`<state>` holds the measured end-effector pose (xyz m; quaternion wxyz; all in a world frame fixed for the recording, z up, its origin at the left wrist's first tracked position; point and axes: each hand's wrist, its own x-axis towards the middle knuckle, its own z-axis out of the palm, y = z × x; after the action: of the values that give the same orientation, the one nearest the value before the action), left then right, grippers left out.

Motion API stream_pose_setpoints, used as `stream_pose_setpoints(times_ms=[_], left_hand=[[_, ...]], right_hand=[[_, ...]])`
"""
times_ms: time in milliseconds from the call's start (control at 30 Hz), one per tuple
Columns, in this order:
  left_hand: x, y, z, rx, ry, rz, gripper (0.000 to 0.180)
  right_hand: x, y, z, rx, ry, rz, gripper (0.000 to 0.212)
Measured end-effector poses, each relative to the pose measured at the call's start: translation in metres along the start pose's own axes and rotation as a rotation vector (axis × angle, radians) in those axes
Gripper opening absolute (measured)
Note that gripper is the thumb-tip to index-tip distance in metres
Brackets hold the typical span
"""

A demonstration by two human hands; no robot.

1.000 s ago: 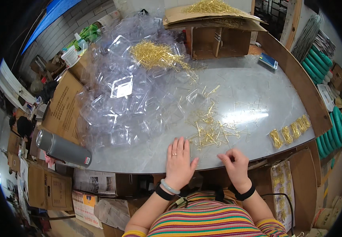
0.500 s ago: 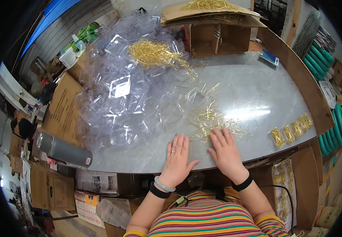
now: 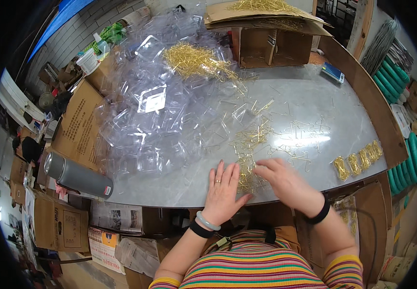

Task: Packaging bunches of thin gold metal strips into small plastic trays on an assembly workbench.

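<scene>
My left hand (image 3: 223, 185) lies flat on the grey table (image 3: 295, 101), fingers spread, at its near edge. My right hand (image 3: 285, 180) rests beside it, fingers reaching left onto a loose scatter of thin gold wire hooks (image 3: 251, 159). The hooks lie between and just beyond both hands. Whether the right fingers pinch any hook I cannot tell. A heap of clear plastic blister shells (image 3: 165, 106) covers the table's left half, with a larger pile of gold hooks (image 3: 194, 60) on top of it.
Several small bundles of gold hooks (image 3: 358, 161) line the table's right edge. A grey metal flask (image 3: 76, 176) lies at the left corner. Cardboard boxes (image 3: 266, 33) stand at the back, a blue packet (image 3: 332, 72) beside them. Green rolls (image 3: 401, 91) sit at the right.
My right hand has moved forward and left onto the scattered hooks, gathering them closer to my left hand. The left hand has shifted slightly right along the table edge.
</scene>
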<state>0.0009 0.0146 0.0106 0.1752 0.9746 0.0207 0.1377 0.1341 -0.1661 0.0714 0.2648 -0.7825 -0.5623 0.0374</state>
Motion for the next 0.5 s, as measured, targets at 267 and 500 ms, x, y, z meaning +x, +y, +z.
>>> stream_pose_setpoints(times_ms=[267,500], left_hand=[[0.002,0.0,0.005,0.194,-0.011,0.1,0.069],[0.0,-0.001,0.002,0.195,0.008,0.113,0.066]], right_hand=[[0.064,0.067,0.017,-0.203,-0.115,-0.212,0.049],[0.06,0.067,0.013,-0.411,-0.051,0.099,0.034]])
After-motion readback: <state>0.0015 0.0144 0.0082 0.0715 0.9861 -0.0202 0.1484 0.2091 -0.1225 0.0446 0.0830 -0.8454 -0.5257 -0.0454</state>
